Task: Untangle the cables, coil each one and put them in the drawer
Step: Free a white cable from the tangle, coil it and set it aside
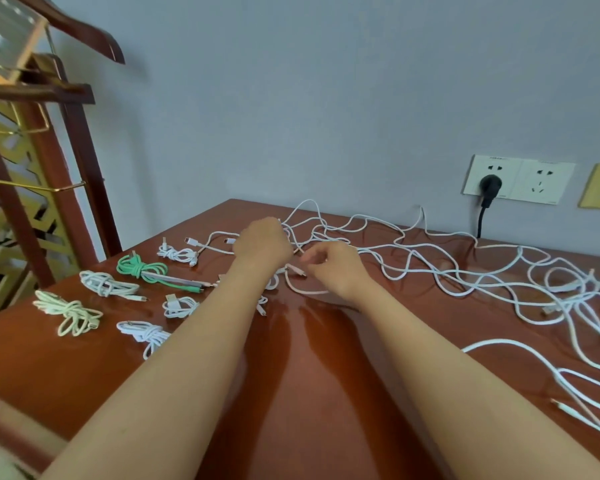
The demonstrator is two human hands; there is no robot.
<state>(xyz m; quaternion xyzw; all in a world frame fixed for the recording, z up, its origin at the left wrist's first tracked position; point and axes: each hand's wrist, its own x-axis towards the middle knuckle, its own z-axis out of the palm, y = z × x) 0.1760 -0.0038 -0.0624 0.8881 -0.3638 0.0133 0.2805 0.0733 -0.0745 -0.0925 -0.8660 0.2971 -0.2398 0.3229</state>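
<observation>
Fingers of left hand hidden behind its back, tangled white cables cut off at right edge.

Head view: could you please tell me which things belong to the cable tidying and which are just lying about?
Job: tangled white cables, coiled white bundles, green coiled cable, left hand, right hand.
Lying about: wall sockets, black plug, wooden rack.

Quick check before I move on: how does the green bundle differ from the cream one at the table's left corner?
Colour: the green bundle is bright green, while the cream bundle is off-white. Shape: the green bundle is wound tight with straight ends trailing right, and the cream bundle sprawls in looser loops. Place: the green bundle lies farther back, with the cream bundle nearest the corner. Both are coiled and lie on the table.
</observation>
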